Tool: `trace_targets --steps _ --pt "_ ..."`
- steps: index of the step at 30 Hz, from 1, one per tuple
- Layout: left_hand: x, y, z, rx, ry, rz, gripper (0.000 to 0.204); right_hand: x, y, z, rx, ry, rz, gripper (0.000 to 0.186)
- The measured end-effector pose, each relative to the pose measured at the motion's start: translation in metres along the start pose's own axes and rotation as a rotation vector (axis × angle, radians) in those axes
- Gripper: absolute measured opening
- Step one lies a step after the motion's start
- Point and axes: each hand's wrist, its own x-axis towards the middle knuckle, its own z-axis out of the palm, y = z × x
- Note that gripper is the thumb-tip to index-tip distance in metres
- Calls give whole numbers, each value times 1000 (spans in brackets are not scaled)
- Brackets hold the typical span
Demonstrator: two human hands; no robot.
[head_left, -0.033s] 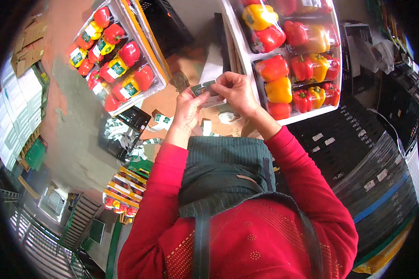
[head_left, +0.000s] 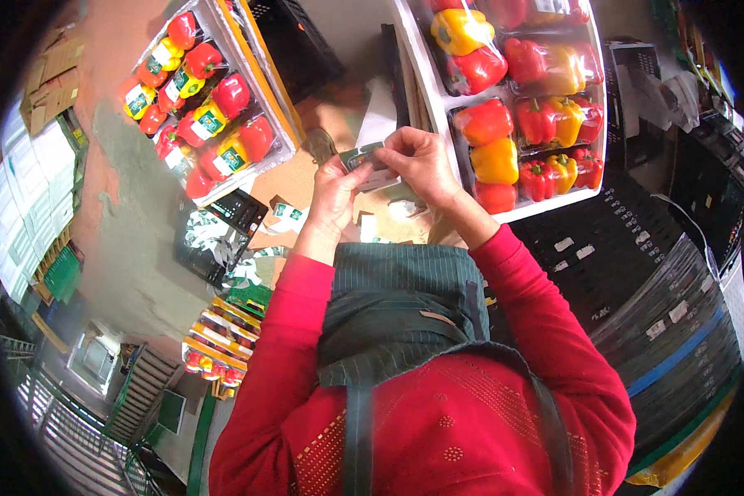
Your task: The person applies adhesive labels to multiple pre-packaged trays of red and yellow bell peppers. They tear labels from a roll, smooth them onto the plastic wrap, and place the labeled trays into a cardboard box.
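A green-and-white label (head_left: 358, 155) sits between the hands, the left hand (head_left: 332, 198) pinching its left part, the right hand (head_left: 424, 165) gripping its right end by thumb and fingertips. Wrapped peppers fill a left tray (head_left: 245, 181) and right tray (head_left: 554, 203) on either side of the label.

White stacked packages (head_left: 33, 207) stand at the far left, brown cardboard (head_left: 55, 70) just beyond; slatted stairs (head_left: 143, 380) lie lower left, film-wrapped black crates (head_left: 657, 298) right.
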Motion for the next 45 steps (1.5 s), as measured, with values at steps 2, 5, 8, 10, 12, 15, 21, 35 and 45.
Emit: trace_targets --steps 2,5,8,10,12,15,21,35,45 --pt "0 2 -3 137 54 46 15 0 -6 5 -245 90 -136 19" --pt "1 1 -5 290 60 89 15 5 -15 7 -523 136 -575 24" --pt "3 1 -13 400 -4 63 23 5 -21 -1 -667 -15 -778 14" --pt "0 -3 -20 -9 -126 11 39 -3 -22 -9 -707 -5 -833 12" --pt "6 -1 -29 -78 -93 -86 68 -15 -23 -22 -667 -79 -791 10" --pt "23 5 -37 -50 121 -38 43 -30 -26 -56 -403 -76 -678 8" --pt "36 23 -32 74 145 284 40 -5 -14 -222 -22 396 -283 9" --pt "20 10 5 195 -63 -51 48 116 47 -393 -114 445 -104 17" --pt "30 1 8 259 -28 39 34 93 18 -331 -1170 1036 -197 85"
